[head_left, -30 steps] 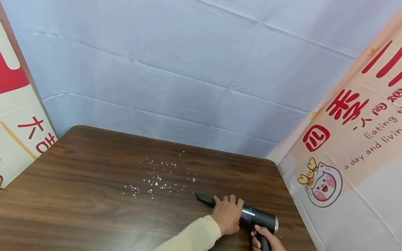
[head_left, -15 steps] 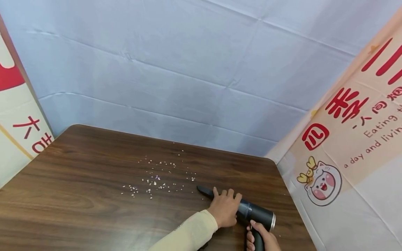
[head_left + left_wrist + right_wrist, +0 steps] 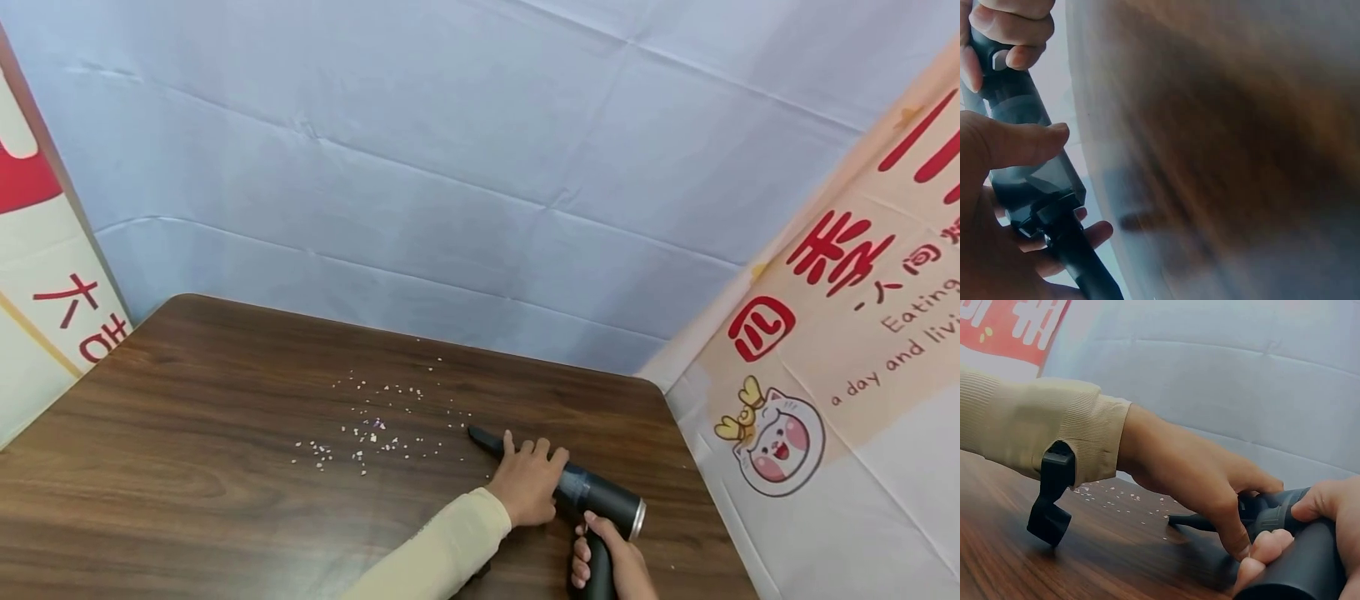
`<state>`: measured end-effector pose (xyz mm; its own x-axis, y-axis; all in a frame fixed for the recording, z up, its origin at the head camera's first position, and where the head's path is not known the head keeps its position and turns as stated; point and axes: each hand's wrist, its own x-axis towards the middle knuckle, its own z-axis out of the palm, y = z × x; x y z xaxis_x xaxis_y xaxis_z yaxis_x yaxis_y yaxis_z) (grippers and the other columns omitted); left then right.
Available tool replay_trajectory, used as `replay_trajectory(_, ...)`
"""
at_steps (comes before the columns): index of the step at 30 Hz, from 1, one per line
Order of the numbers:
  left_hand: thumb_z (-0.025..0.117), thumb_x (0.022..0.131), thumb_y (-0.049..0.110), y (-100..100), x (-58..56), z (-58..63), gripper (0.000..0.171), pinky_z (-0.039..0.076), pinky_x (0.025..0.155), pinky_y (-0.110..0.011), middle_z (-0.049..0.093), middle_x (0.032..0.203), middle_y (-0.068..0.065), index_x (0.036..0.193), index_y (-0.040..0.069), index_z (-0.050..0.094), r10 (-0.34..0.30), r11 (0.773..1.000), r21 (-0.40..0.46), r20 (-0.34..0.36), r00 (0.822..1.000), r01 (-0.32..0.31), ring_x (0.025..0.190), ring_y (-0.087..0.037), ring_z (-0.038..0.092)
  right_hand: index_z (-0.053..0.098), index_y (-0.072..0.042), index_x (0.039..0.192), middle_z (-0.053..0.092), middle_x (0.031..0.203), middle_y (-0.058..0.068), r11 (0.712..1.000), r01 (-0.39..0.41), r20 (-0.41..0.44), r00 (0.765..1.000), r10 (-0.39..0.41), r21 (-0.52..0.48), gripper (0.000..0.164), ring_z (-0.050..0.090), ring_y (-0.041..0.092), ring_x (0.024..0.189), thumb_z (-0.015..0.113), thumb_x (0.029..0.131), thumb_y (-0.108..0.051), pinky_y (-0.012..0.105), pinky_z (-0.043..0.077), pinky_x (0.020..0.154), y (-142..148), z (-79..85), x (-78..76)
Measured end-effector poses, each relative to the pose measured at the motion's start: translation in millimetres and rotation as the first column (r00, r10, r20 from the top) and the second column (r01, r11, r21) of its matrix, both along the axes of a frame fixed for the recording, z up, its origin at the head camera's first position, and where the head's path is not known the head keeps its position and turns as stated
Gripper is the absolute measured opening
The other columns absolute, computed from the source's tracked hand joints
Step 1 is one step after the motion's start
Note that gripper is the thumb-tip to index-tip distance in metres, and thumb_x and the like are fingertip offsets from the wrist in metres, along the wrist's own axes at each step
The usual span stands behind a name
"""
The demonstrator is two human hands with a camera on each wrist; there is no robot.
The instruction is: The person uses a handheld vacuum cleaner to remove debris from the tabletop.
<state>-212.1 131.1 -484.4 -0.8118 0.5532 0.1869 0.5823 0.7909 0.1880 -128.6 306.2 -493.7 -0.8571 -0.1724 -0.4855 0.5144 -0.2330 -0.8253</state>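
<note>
A black handheld vacuum cleaner (image 3: 609, 502) with a silver rear rim is held low over the right part of the wooden table. Its pistol-style handle is in my right hand (image 3: 617, 554), fingers wrapped round it. My left hand (image 3: 527, 485) reaches across and grips the front of the barrel, thumb on one side and fingers on the other. The left wrist view shows the barrel's see-through section (image 3: 1041, 181) under that thumb, with the slim nozzle (image 3: 1088, 265) beyond. The nozzle tip points left, beside small pale scraps (image 3: 373, 437) scattered over the table.
The dark wood table (image 3: 187, 417) ends at a pale blue cloth wall (image 3: 420, 183). Printed banners (image 3: 825, 350) stand on the right and left. A black wrist mount (image 3: 1054, 500) hangs under the left sleeve, near the tabletop.
Both hands have carried the vacuum cleaner a little forward and leftward across the table. Its nozzle tip has moved farther from me, up to the right edge of the scraps.
</note>
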Motion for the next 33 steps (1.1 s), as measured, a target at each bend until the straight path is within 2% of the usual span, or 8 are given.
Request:
replay_trajectory(8, 0.081, 0.085, 0.037, -6, -2.0, 2.6, 0.062, 0.039, 0.109, -0.062, 0.059, 0.129, -0.005, 0.139, 0.022, 0.054, 0.005, 1.0, -0.011, -0.003, 1.0, -0.005, 0.117, -0.025, 0.061, 0.051, -0.01, 0.099, 0.053, 0.068, -0.006, 1.0, 0.012, 0.004, 1.0, -0.012, -0.002, 0.032, 0.051, 0.009, 0.055, 0.052, 0.104, -0.041, 0.027, 0.048, 0.06, -6, -1.3, -3.0)
replay_trajectory(13, 0.082, 0.085, 0.035, -7, -4.5, 2.3, 0.065, 0.037, 0.11, -0.062, 0.058, 0.133, -0.006, 0.142, 0.022, 0.053, -0.005, 1.0, -0.006, 0.029, 1.0, 0.005, 0.12, -0.025, 0.06, 0.051, -0.01, 0.099, 0.052, 0.068, -0.006, 1.0, 0.02, 0.005, 1.0, -0.02, -0.005, 0.03, 0.05, 0.009, 0.055, 0.051, 0.105, -0.04, 0.026, 0.048, 0.06, -10, -1.3, -3.1)
replay_trajectory(17, 0.081, 0.086, 0.034, -4, -7.9, 1.8, 0.067, 0.034, 0.113, -0.06, 0.057, 0.135, -0.005, 0.145, 0.023, 0.051, -0.014, 1.0, -0.003, 0.057, 0.998, 0.014, 0.122, -0.024, 0.059, 0.051, -0.01, 0.098, 0.051, 0.067, -0.006, 0.999, 0.054, -0.003, 0.999, -0.054, -0.003, 0.03, 0.05, 0.009, 0.055, 0.052, 0.104, -0.039, 0.026, 0.047, 0.059, -12, -1.3, -2.9)
replay_trajectory(25, 0.08, 0.088, 0.032, -4, -13.7, 3.5, 0.066, 0.033, 0.115, -0.058, 0.056, 0.136, -0.004, 0.146, 0.023, 0.05, -0.017, 1.0, -0.001, 0.054, 0.998, 0.017, 0.123, -0.022, 0.058, 0.053, -0.009, 0.097, 0.05, 0.067, -0.004, 0.984, 0.171, -0.031, 0.985, -0.169, 0.046, 0.03, 0.049, 0.01, 0.055, 0.056, 0.103, -0.037, 0.027, 0.047, 0.058, -20, -2.6, -6.8)
replay_trajectory(33, 0.081, 0.087, 0.029, -9, -19.0, 2.1, 0.064, 0.032, 0.115, -0.059, 0.057, 0.134, -0.005, 0.143, 0.023, 0.052, -0.007, 0.999, 0.04, 0.049, 0.999, 0.005, 0.121, -0.024, 0.059, 0.053, -0.006, 0.098, 0.051, 0.067, -0.003, 0.977, 0.207, -0.036, 0.978, -0.205, 0.049, 0.032, 0.048, 0.011, 0.054, 0.061, 0.101, -0.037, 0.027, 0.047, 0.056, -28, -1.4, -14.3)
